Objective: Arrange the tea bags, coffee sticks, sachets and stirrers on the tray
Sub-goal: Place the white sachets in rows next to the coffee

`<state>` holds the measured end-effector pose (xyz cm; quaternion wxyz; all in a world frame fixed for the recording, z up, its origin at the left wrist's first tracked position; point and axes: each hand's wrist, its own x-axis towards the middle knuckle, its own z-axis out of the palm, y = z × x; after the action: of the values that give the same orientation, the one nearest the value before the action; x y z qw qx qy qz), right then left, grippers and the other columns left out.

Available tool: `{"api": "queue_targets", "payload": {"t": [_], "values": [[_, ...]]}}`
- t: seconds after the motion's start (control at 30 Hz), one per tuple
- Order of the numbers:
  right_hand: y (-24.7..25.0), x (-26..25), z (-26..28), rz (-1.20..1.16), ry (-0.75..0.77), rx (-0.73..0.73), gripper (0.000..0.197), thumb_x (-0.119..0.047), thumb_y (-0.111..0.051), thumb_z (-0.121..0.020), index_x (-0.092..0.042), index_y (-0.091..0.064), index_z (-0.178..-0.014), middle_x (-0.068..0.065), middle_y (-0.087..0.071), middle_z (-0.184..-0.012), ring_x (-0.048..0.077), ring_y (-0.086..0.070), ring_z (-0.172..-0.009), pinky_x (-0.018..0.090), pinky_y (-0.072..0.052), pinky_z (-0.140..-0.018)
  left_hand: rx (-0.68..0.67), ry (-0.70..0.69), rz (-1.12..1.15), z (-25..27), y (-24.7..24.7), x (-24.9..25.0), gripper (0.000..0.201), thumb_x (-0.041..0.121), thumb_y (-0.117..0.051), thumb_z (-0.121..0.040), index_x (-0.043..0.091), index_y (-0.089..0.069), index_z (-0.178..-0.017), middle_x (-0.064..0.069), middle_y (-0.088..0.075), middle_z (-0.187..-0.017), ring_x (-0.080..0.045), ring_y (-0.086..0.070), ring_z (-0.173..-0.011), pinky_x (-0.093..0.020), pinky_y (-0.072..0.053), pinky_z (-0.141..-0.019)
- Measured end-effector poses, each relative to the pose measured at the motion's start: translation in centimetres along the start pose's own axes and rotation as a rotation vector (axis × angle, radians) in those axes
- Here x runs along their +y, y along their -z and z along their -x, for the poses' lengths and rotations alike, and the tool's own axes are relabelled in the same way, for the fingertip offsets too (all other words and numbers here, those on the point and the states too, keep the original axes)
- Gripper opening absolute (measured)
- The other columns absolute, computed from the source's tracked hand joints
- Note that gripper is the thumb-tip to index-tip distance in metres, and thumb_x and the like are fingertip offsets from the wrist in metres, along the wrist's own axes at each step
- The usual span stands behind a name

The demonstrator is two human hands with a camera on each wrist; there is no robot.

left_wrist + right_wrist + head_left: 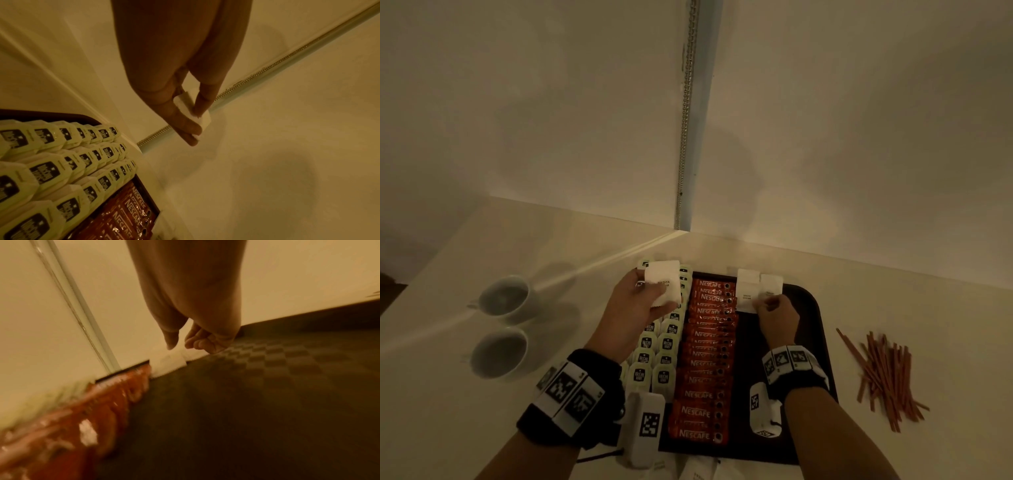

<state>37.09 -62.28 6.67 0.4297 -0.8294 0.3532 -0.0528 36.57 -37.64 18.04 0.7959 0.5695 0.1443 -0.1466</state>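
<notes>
From where I stand the job looks over half done. Two white cups [503,296] sit off at nine o'clock. The left hand [635,308] pinches a stack of white paper sachets [662,286] above the glossy pale-green tea bags [657,356], rowed along the dark tray's [810,308] left side. Beside them, shiny red coffee sticks [705,363] overlap in a column. At twelve o'clock the right hand [779,317], fingers curled, settles the first sachets [751,291] upright; whether it grips them I cannot tell. The thin brown stirrers [887,373] lie loose at three o'clock, untouched.

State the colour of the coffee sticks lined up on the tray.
Red-orange with white lettering: the coffee sticks show best in the head view.
</notes>
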Motion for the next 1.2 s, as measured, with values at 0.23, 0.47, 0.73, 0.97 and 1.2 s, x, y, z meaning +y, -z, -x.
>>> {"api": "queue_targets", "payload": {"t": [0.23, 0.47, 0.73, 0.97, 1.2], "values": [[2.9, -7.9, 6.2, -0.437, 0.280, -0.698, 0.040, -0.044, -0.059, -0.081, -0.019, -0.061, -0.112, 0.001, -0.065, -0.106, 0.020, -0.065, -0.095, 0.034, -0.055, -0.082, -0.097, -0.289, -0.651, 0.0, -0.9, 0.2, 0.018, 0.007, -0.064, -0.087, 0.020, -0.069, -0.100, 0.010, -0.067, -0.083, 0.000, -0.060, -0.069, -0.007, -0.044, -0.059], [2.8, -8.0, 8.4, -0.616, 0.261, -0.654, 0.008, -0.016, -0.060, -0.089, -0.012, -0.064, -0.095, 0.007, -0.067, -0.087, 0.020, -0.063, -0.077, 0.034, -0.053, -0.072, -0.146, -0.399, -0.751, 0.1, -2.4, 1.3, 0.017, 0.010, -0.068, -0.085, 0.022, -0.069, -0.096, 0.015, -0.066, -0.083, 0.001, -0.061, -0.072, -0.007, -0.042, -0.064], [3.5, -7.7, 9.9, -0.750, 0.186, -0.562, 0.013, -0.012, -0.061, -0.088, -0.005, -0.063, -0.097, 0.010, -0.068, -0.089, 0.023, -0.064, -0.080, 0.037, -0.055, -0.075, -0.053, -0.359, -0.473, 0.8, -2.9, 0.8, 0.022, 0.008, -0.073, -0.080, 0.029, -0.069, -0.074, 0.017, -0.071, -0.067, -0.002, -0.068, -0.067, -0.017, -0.055, -0.066], [5.2, -6.0, 7.8, -0.658, 0.178, -0.477, 0.006, -0.009, -0.060, -0.088, -0.011, -0.064, -0.091, 0.007, -0.068, -0.094, 0.019, -0.065, -0.087, 0.034, -0.056, -0.080, -0.073, -0.290, -0.520, 2.0, -2.0, 0.3, 0.014, 0.015, -0.069, -0.084, 0.017, -0.070, -0.098, 0.003, -0.071, -0.097, -0.014, -0.067, -0.093, -0.029, -0.053, -0.084], [6.1, 1.9, -1.1, -0.182, 0.043, 0.056, 0.007, -0.020, -0.062, -0.087, -0.017, -0.063, -0.094, 0.009, -0.069, -0.098, 0.026, -0.064, -0.090, 0.048, -0.053, -0.085, -0.117, -0.156, -0.585, 5.5, 5.3, -0.6, 0.017, 0.010, -0.055, -0.092, 0.015, -0.070, -0.097, 0.000, -0.073, -0.091, -0.020, -0.068, -0.080, -0.027, -0.054, -0.073]]}}
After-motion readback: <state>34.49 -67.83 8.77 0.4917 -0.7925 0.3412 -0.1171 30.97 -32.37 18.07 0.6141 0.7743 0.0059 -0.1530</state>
